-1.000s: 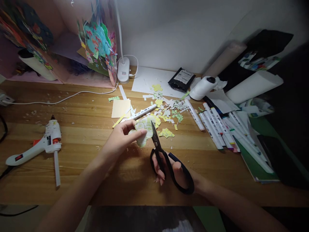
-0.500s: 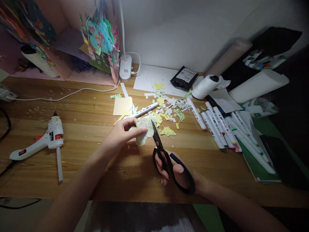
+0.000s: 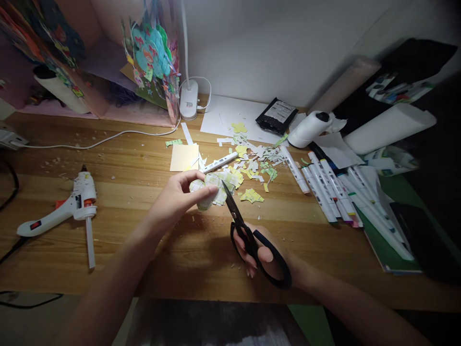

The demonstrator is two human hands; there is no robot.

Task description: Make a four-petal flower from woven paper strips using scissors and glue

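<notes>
Between the thumb and fingers of my left hand (image 3: 183,192) is a pale green-and-white checked paper cutout (image 3: 209,198) with rounded lobes, held above the table. My right hand (image 3: 257,245) is closed in the handles of black scissors (image 3: 234,210). Their blades point up and left, and the tips are at the right edge of the cutout. I cannot tell whether the blades touch it. Just behind lie yellow and green paper scraps (image 3: 264,156) and a white marker (image 3: 219,162). A yellow checked scrap (image 3: 252,195) lies right of the blades.
A white glue gun (image 3: 77,202) rests at the left with a glue stick protruding. Several markers (image 3: 324,187) lie at the right beside a white bottle (image 3: 309,129). Behind are a cream sticky-note pad (image 3: 184,157), a white sheet (image 3: 223,115), a black packet (image 3: 276,115) and a power strip (image 3: 188,101).
My left hand has shifted slightly left with the paper cutout, which is now turned differently. The scissors look more closed, and their tips have moved a little left.
</notes>
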